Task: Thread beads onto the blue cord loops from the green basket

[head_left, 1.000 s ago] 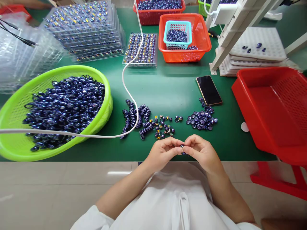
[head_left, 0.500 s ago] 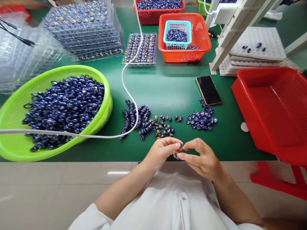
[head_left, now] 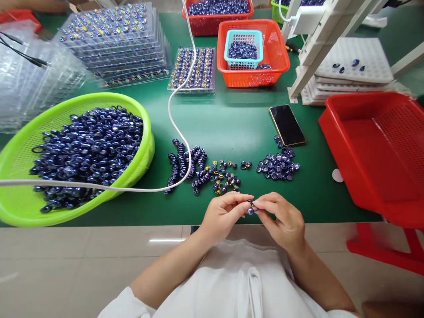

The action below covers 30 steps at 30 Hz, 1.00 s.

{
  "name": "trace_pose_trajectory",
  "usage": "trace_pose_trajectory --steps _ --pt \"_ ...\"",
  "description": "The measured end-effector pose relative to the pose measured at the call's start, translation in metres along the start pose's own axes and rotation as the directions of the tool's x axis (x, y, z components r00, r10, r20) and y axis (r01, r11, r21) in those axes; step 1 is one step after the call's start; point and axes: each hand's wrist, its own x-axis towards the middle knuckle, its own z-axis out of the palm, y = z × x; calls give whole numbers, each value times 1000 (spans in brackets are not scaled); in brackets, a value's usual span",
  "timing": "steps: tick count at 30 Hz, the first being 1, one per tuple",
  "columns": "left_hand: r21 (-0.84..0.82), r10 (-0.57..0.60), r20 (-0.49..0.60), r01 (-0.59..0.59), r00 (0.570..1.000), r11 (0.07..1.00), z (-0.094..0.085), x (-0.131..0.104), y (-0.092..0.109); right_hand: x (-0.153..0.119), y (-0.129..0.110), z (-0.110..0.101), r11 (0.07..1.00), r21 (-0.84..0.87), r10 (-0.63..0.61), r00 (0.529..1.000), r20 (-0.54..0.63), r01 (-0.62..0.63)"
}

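Near the table's front edge, my left hand (head_left: pixel 222 215) pinches a small shiny dark-blue ring-shaped piece with a round ball (head_left: pixel 251 211) between thumb and index finger. My right hand (head_left: pixel 283 218) meets it from the other side, thumb and fingertips closed on the same piece. Just beyond my hands lies a scatter of dark-blue pieces with yellow parts (head_left: pixel 221 176). Left of it are rows of nested dark-blue rings (head_left: pixel 182 159). A heap of flat dark-blue caps (head_left: pixel 278 166) lies to the right. Fingers hide part of the held piece.
A green basket (head_left: pixel 150 145) heaped with dark-blue rings stands left, a white cable (head_left: pixel 175 123) crossing it. Filled clear trays (head_left: pixel 132 57), an orange basket (head_left: pixel 228 79) and a metal post (head_left: pixel 314 53) stand behind. A phone (head_left: pixel 287 125) and red bin (head_left: pixel 334 145) are right.
My right fingers have drawn together onto the piece, which has turned so its round ball now faces up at me. Both hands stay in nearly the same place.
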Motion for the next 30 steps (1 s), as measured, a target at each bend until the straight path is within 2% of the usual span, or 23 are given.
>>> trace_pose_trajectory --steps 6,12,17,21,24,27,30 --pt "127 146 -6 -144 989 981 -1 -2 -3 1 -3 1 999 -32 17 1000 -10 -18" --pt "208 280 30 -280 959 937 -3 -2 -5 1 -5 4 999 -52 14 1000 -24 -15" --pt "272 314 57 -317 948 909 -6 0 -7 2 -5 4 991 -126 -45 999 -9 44" --pt "274 308 41 -307 951 912 -7 1 -10 2 -5 6 981 -191 -40 999 15 42" --pt "253 317 15 -311 948 916 -7 1 -12 2 -7 9 987 -160 22 1000 3 -21" --pt "242 341 -18 -327 940 913 -5 -1 -13 2 -11 11 985 -50 162 987 -21 -163" --pt "253 355 -43 -333 934 908 -3 -3 -14 4 -14 12 956 52 288 958 4 -288"
